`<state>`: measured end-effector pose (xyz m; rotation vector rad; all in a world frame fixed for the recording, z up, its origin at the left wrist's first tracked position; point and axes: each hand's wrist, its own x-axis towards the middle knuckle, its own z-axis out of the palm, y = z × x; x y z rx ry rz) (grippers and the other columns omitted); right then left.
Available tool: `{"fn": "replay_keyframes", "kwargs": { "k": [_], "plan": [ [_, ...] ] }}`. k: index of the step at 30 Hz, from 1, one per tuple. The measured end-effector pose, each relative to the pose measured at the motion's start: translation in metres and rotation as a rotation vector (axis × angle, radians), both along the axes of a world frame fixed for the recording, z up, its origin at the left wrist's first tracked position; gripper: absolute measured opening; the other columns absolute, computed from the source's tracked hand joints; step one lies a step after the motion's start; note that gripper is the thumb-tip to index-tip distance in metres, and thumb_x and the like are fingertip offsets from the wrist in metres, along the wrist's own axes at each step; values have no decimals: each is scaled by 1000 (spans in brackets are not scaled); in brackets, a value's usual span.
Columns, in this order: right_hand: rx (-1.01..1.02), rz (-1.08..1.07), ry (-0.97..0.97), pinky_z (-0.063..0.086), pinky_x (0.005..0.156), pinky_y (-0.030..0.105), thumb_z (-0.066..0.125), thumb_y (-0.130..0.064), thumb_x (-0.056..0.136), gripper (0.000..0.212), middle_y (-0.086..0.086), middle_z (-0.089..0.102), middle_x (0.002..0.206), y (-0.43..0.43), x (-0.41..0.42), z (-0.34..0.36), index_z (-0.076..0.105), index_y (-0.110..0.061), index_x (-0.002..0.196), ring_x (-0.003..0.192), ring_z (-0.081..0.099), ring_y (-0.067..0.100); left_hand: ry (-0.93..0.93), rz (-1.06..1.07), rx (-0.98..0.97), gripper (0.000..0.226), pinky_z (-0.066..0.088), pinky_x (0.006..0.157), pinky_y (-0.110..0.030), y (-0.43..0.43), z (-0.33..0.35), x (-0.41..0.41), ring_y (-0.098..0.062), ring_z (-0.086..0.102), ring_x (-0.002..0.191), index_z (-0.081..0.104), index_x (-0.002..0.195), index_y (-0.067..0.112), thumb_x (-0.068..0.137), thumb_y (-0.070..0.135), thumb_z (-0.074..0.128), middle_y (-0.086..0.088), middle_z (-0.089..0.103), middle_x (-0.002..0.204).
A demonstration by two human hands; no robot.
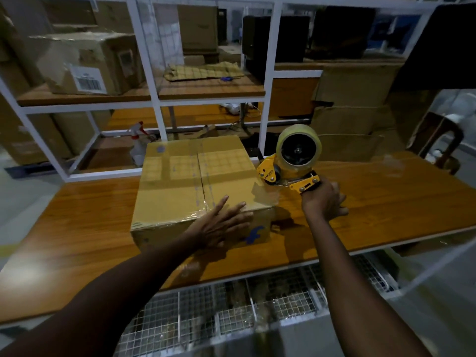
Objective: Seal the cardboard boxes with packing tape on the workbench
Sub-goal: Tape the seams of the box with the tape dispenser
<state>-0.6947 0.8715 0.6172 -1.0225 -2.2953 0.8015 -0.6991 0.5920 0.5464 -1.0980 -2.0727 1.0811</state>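
A closed cardboard box (180, 176) sits on the wooden workbench (386, 197), with clear tape along its centre seam. My left hand (221, 222) lies flat with straight fingers on the box's near right corner, over the top edge. My right hand (323, 202) grips the handle of a yellow tape dispenser (291, 161) that carries a roll of clear tape. The dispenser is at the box's right edge, and a strip of clear tape runs from it onto the box's right side.
A white metal shelf frame (157, 99) stands behind the bench with cardboard boxes (77, 63) and a spray bottle (137, 143). Stacked cartons (355, 112) are at the back right. A wire mesh rack (231, 310) lies below the bench's front edge.
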Motion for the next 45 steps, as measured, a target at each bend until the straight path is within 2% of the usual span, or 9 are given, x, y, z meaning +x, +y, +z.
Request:
{"fn": "replay_keyframes", "kwargs": {
  "k": [2,7,11,14,19,26,31,36,45],
  "plan": [
    [16,35,-22,28,97,55,65,-29,87,4,5,55,121,9,-7,1,64,-30,90,116,44,37,-435,75,73,86,-8,113,-70,10,-5,1,-43,-14,148,3,158,26,90,68,35,-8,-5,165],
    [6,92,29,28,95,53,61,-29,88,5,4,54,117,37,-28,-2,57,-32,85,113,45,35,-617,11,329,50,31,108,-67,40,-3,16,-47,32,140,56,127,22,93,53,36,-14,56,136],
    [11,143,37,28,94,51,60,-34,88,3,2,54,118,54,-39,1,57,-33,86,113,44,33,-719,115,899,46,43,102,-47,78,17,4,-13,41,125,50,132,23,96,48,38,-11,48,139],
    [5,190,47,29,92,51,61,-33,87,4,2,54,118,62,-47,0,57,-33,86,112,44,34,-748,288,637,61,30,111,-51,109,29,-18,-29,24,142,31,149,32,94,43,53,-10,27,156],
    [-19,249,68,28,94,52,59,-34,89,6,4,54,118,74,-56,2,56,-32,84,113,44,35,-755,352,533,45,25,112,-52,143,36,-28,-31,17,145,51,136,33,92,31,61,-5,28,156],
    [-37,307,55,28,94,51,62,-35,88,4,4,55,119,89,-68,3,62,-35,92,116,44,33,-878,336,796,22,31,114,-48,138,24,-26,-24,26,146,72,97,16,87,34,63,-1,45,151],
    [-35,333,50,30,94,53,63,-34,87,4,5,55,118,92,-70,0,62,-34,91,115,44,34,-821,299,1047,23,50,99,-37,140,18,-20,-25,52,128,62,105,11,85,18,71,-5,41,152],
    [-1,356,58,30,93,52,63,-32,87,5,4,56,115,94,-70,0,63,-34,91,112,45,34,-616,658,832,77,21,118,-56,128,9,-25,-39,12,148,25,150,24,90,62,53,-12,7,164],
    [116,422,119,32,94,45,64,-34,87,10,7,60,111,82,-62,1,68,-30,96,106,48,37,-660,717,695,77,12,120,-55,101,5,-16,-36,3,151,-3,156,34,92,71,21,-7,-3,165]
  ]
}}
